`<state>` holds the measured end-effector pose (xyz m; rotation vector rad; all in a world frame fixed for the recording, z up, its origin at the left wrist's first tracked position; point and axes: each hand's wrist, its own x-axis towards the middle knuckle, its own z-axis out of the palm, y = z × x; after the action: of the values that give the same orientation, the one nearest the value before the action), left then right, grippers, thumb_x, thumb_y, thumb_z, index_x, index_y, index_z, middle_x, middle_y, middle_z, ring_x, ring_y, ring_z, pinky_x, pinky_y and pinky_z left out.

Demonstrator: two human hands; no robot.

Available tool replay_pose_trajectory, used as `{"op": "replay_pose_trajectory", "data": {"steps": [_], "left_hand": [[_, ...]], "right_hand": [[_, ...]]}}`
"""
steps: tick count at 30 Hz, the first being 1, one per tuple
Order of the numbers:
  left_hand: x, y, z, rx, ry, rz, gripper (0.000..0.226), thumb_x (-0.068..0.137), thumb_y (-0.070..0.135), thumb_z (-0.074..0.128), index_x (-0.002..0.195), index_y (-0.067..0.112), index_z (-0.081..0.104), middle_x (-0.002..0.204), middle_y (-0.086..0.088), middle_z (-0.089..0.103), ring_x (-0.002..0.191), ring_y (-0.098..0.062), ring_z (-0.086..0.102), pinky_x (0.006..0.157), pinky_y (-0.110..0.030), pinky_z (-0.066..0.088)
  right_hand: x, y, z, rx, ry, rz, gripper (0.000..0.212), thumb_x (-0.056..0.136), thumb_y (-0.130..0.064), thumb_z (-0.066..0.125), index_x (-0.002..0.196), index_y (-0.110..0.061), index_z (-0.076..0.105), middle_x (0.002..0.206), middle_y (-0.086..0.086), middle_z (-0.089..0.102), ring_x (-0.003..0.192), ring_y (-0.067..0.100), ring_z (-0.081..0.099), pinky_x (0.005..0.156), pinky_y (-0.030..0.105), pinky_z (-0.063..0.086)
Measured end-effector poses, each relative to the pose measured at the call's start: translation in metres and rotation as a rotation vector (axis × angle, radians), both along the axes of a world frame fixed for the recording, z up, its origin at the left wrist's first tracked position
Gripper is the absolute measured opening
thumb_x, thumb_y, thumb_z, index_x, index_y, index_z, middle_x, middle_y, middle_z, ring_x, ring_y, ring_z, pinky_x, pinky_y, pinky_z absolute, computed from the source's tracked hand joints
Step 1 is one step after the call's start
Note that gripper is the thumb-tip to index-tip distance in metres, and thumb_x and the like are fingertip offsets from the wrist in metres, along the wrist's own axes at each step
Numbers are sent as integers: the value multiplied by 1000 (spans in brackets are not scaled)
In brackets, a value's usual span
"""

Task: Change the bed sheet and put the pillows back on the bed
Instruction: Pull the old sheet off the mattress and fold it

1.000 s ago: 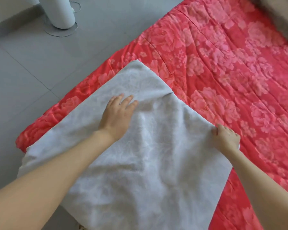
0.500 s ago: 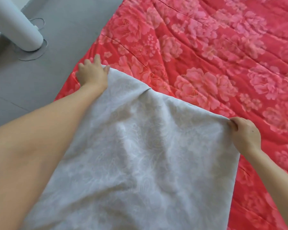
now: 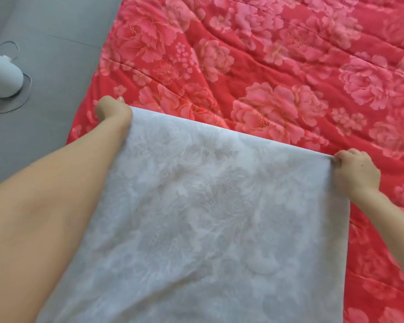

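Head view: a second ago the left hand (image 3: 113,110) lay flat on the middle of the sheet (image 3: 219,217), which sagged in folds. It has since gone to the far left corner, and its grip is now closed there. The right hand (image 3: 356,171) keeps its fist-like grip on the far right corner. Between them the far edge has gone from slack to a straight, taut line, and the wrinkles have flattened. The sheet lies over the near part of the red quilt (image 3: 266,66) on the bed. I judge the sheet is held ready to be drawn or flung out over the bed, so the spreading has barely begun.

The left hand's fingers are mostly hidden behind its back, so how they pinch the cloth is unclear. The sheet's near end runs out of the picture. No pillows show. A white post (image 3: 0,75) on the floor (image 3: 44,54) is cut off at the left.
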<state>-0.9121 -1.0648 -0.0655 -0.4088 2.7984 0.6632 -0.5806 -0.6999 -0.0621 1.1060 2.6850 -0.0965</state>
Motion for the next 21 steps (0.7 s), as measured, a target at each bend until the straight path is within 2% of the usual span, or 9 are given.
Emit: {"op": "replay_pose_trajectory", "data": {"steps": [4, 6, 8, 10, 13, 14, 17, 19, 21], "left_hand": [[2, -1, -8, -41, 1, -93, 44, 99, 37, 37, 119, 2, 55, 126, -20, 57, 122, -35, 48, 103, -38, 33], [7, -11, 0, -45, -48, -176, 60, 97, 51, 30, 123, 1, 53, 129, -22, 54, 125, -38, 44, 104, -41, 32], [15, -22, 7, -21, -166, -231, 76, 90, 65, 33, 124, -1, 53, 127, -25, 54, 118, -40, 50, 98, -43, 38], [20, -28, 17, 90, -307, -209, 75, 85, 66, 47, 120, 0, 55, 115, -21, 60, 99, -35, 60, 84, -37, 46], [22, -33, 38, 371, -510, -119, 48, 83, 49, 64, 115, 13, 60, 106, -4, 62, 88, -18, 60, 80, -30, 46], [24, -34, 44, 412, -507, -112, 38, 84, 41, 67, 109, 13, 61, 101, -4, 63, 83, -14, 62, 78, -28, 48], [42, -38, 73, 495, -328, -58, 20, 83, 27, 70, 81, 11, 59, 68, -1, 58, 40, 0, 55, 43, -14, 44], [59, -40, 102, 559, -234, -39, 25, 82, 24, 73, 70, 12, 54, 57, 0, 55, 39, -4, 52, 39, -16, 40], [77, -46, 139, 603, -183, -41, 25, 82, 23, 74, 69, 13, 55, 64, -1, 56, 51, -9, 52, 46, -22, 43]], "right_hand": [[5, -6, -5, -69, 211, -128, 37, 88, -24, 43, 111, -1, 61, 117, 20, 52, 110, 39, 46, 79, 47, 43], [14, -8, -1, -130, 298, -219, 46, 90, -28, 53, 130, -6, 49, 132, 18, 47, 121, 36, 44, 97, 46, 37], [19, -8, 0, -216, 317, -404, 66, 85, -33, 63, 140, -9, 37, 139, 15, 42, 127, 31, 42, 107, 42, 33], [20, -8, 3, -384, 399, -636, 71, 78, -36, 69, 138, -9, 41, 133, 12, 50, 117, 26, 51, 99, 39, 42], [23, -9, 16, -731, 531, -777, 33, 79, -17, 72, 108, -2, 64, 106, 15, 68, 82, 22, 67, 80, 38, 54], [26, -10, 23, -780, 564, -786, 22, 79, -14, 72, 97, -1, 67, 96, 13, 70, 71, 19, 68, 77, 38, 56], [32, -25, 61, -816, 709, -742, 9, 81, -14, 72, 77, -8, 67, 72, 4, 70, 58, 12, 66, 67, 33, 57], [39, -40, 96, -800, 791, -689, 9, 83, -13, 70, 75, -11, 65, 74, 4, 66, 56, 8, 64, 56, 25, 55], [49, -57, 133, -782, 859, -645, 7, 84, -11, 68, 78, -12, 66, 78, 4, 65, 60, 8, 63, 57, 23, 52]]}}
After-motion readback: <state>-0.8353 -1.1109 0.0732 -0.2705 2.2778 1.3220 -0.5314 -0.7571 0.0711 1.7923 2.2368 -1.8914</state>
